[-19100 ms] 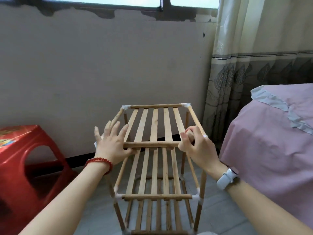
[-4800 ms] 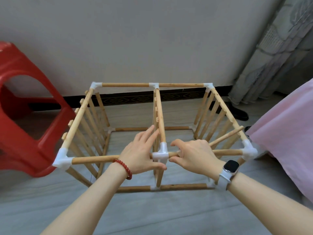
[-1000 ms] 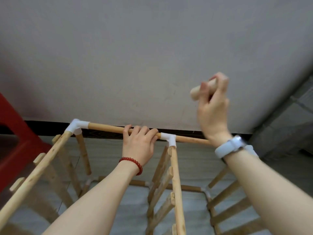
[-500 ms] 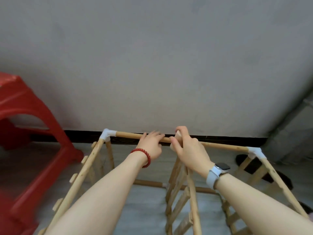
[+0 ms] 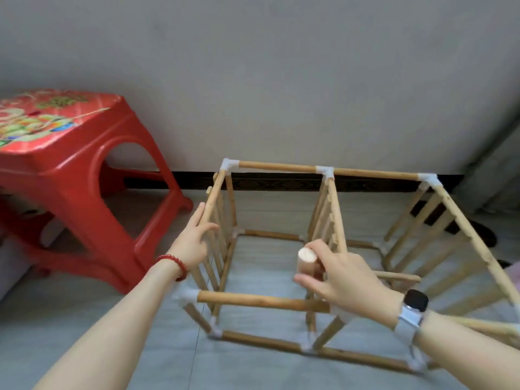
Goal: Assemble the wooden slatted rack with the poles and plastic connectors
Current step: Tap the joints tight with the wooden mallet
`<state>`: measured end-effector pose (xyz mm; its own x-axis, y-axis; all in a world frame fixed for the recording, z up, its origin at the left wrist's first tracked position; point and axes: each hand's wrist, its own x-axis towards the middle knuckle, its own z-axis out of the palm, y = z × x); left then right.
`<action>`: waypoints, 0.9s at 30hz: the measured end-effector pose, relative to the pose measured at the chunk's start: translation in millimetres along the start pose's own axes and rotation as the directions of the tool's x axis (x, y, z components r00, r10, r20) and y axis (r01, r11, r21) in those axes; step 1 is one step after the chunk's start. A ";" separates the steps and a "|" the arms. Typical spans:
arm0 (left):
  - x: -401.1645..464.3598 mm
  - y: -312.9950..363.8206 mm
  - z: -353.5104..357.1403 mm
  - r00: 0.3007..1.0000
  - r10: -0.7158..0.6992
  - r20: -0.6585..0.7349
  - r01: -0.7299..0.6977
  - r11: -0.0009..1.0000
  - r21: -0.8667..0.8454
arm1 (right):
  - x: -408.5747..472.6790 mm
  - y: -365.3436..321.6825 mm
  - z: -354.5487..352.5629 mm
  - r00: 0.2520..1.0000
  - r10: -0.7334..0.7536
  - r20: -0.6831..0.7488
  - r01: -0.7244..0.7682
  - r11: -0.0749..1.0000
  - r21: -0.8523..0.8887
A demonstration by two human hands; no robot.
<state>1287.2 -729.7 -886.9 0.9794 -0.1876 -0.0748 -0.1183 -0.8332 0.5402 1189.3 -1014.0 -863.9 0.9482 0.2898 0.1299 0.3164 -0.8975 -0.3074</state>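
Note:
The wooden rack lies on its side on the floor, its three slatted shelves standing upright and joined by poles and white plastic connectors. My left hand rests with straight fingers against the top pole of the left slatted shelf. My right hand grips a short, thick wooden peg, held upright above the near middle connector, which the hand hides. A loose pole pokes out behind that hand.
A red plastic stool stands to the left, close to the rack. The grey wall and dark skirting board run behind. A curtain hangs at the far right, with dark shoes on the floor beneath it.
My view has pulled back from the far rail. My left hand left the far pole and now touches the left shelf. My right hand brought the peg down to the near middle joint.

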 end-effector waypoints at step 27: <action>-186.3 90.5 102.5 0.782 0.554 -0.285 -0.472 0.826 0.309 | -123.3 3.1 -5.0 0.772 0.636 -0.003 -0.347 0.426 0.835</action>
<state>1077.2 -823.5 -910.0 0.7472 -0.4602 0.4795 -0.6108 -0.7598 0.2226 1073.3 -1054.2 -876.1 0.9331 -0.3477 -0.0920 -0.1716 -0.2056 -0.9635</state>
